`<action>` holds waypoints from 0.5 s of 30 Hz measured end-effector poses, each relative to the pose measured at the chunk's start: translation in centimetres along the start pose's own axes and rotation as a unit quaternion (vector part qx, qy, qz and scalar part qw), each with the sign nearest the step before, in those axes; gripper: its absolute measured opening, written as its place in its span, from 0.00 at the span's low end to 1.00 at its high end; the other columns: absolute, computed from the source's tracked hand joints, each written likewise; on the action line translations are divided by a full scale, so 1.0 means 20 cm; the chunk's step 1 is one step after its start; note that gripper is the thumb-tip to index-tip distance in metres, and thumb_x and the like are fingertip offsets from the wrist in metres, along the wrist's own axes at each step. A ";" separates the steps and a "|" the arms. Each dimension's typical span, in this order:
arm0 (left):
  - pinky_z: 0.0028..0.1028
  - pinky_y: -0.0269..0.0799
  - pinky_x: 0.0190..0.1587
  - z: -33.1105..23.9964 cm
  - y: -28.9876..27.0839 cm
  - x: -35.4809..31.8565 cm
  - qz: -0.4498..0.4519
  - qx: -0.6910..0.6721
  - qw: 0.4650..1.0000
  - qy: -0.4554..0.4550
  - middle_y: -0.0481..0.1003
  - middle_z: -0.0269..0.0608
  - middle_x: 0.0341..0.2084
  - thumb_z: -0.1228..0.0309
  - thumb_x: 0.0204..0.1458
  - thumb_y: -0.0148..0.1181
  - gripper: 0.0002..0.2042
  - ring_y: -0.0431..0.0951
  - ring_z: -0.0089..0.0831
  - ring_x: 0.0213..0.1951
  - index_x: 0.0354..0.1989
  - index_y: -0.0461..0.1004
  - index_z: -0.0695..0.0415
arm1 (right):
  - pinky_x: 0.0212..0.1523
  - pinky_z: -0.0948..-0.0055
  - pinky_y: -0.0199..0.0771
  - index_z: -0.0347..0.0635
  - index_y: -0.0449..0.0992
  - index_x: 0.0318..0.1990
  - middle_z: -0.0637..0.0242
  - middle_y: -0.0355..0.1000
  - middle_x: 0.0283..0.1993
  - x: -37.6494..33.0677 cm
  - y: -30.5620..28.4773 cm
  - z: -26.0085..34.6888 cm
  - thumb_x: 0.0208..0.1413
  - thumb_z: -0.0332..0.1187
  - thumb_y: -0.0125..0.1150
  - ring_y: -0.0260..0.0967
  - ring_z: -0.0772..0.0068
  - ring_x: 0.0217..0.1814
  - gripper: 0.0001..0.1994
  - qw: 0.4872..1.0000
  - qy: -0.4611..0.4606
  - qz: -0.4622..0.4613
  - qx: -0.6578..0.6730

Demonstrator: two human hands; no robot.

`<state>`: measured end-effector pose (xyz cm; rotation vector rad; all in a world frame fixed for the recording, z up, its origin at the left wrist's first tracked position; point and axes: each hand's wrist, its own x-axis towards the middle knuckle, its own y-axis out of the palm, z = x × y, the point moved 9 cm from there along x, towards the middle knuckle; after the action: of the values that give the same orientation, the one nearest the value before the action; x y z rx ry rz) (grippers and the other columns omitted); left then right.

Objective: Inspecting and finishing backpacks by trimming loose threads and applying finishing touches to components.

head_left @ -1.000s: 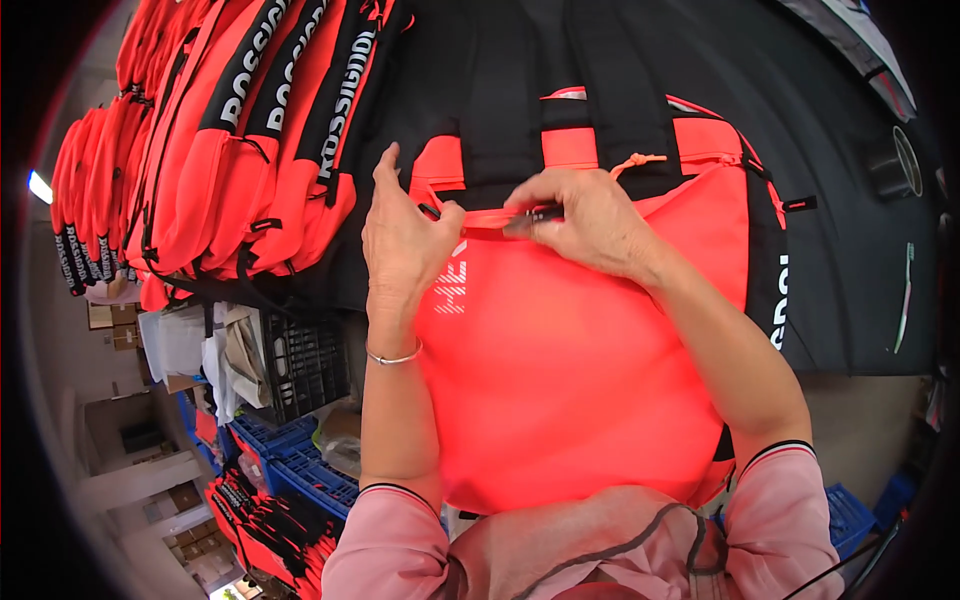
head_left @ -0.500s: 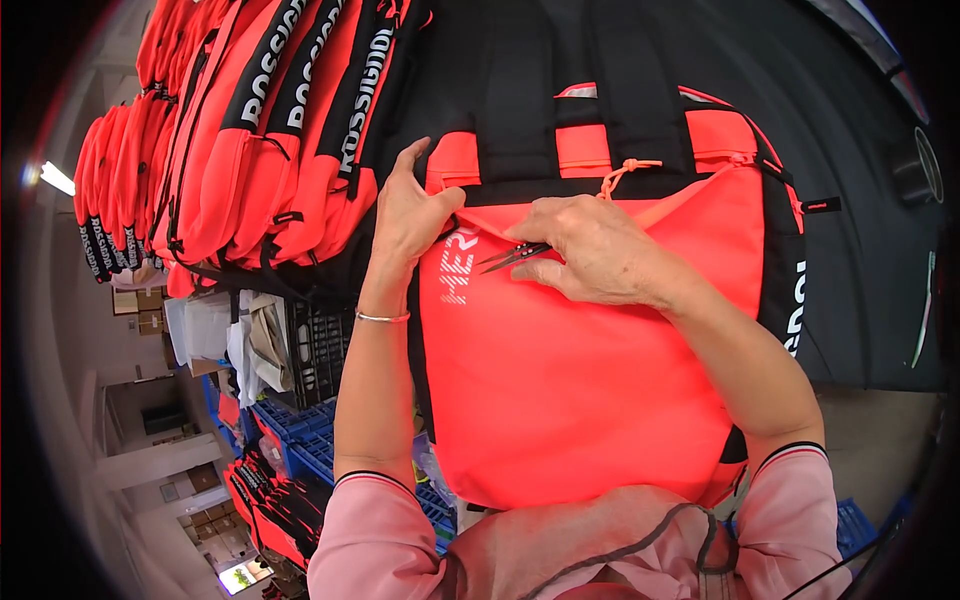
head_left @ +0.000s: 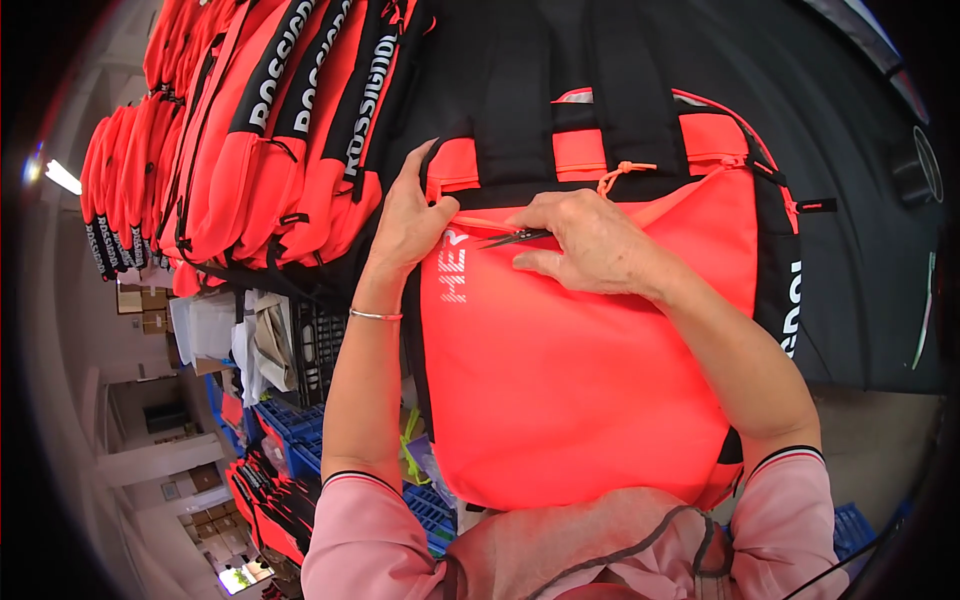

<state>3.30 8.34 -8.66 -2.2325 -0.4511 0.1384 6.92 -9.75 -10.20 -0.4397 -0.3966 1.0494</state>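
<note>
Pinning the red-orange backpack point(head_left: 590, 380) flat in front of you, you're working w/ both hands nr its top edge, hands spaced apart. Your L hand point(head_left: 405, 225) is clamping the bag's upper-L edge, thumb pressing on top by the zip seam, index finger pointing up past the corner. Your R hand point(head_left: 597, 242) is gripping a pr of dark snips point(head_left: 518, 238), blades pointing L, tips sitting over the panel nr the white striped lettering point(head_left: 453, 275); can't tell if they're touching fabric.

Backpack's lying on the dark worktop point(head_left: 850, 320), its lower end reaching your body. Blk shoulder straps point(head_left: 640, 80) are running up away from you, & an orange cord pull point(head_left: 628, 167) is lying just above your R hand.

Over on the L, a pile of similar red/blk bags point(head_left: 330, 150) is standing close by. Far R, a dark cup-like thing point(head_left: 907, 172) is sitting nr the worktop's edge, w/ a thin pale stick point(head_left: 925, 310) lying below it. Lower L, a blk crate point(head_left: 318, 345) & blue crates point(head_left: 297, 420) are showing past your arm. You're wearing a silver bangle point(head_left: 376, 317) on your L wrist.
</note>
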 end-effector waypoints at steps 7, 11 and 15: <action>0.47 0.57 0.65 -0.11 -0.05 -0.10 -0.153 0.172 0.969 0.085 0.55 0.53 0.67 0.62 0.54 0.61 0.30 0.59 0.51 0.65 0.64 0.63 0.57 | 0.34 0.84 0.72 0.35 0.80 0.44 0.66 0.78 0.35 -0.02 -0.44 -0.06 0.57 0.32 0.65 0.69 0.86 0.29 0.11 0.905 -0.015 -0.265 0.332; 0.65 0.34 0.67 -0.37 0.23 -0.22 -0.120 0.343 0.910 0.201 0.54 0.47 0.69 0.60 0.61 0.49 0.24 0.52 0.49 0.70 0.65 0.64 0.53 | 0.25 0.84 0.66 0.35 0.80 0.38 0.69 0.75 0.28 -0.19 -0.71 -0.21 0.59 0.37 0.64 0.67 0.89 0.27 0.12 0.867 0.043 -0.392 0.304; 0.61 0.34 0.68 -0.47 0.39 -0.22 -0.025 0.331 0.913 0.236 0.57 0.49 0.68 0.59 0.62 0.47 0.24 0.50 0.46 0.71 0.66 0.63 0.54 | 0.28 0.84 0.63 0.36 0.81 0.37 0.73 0.74 0.25 -0.17 -0.66 -0.26 0.59 0.37 0.64 0.64 0.90 0.26 0.11 0.891 0.065 -0.410 0.182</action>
<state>3.62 -4.71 -8.71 -1.5094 -0.1542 -0.2432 17.70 -19.23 -8.00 0.0204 -0.2157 0.2465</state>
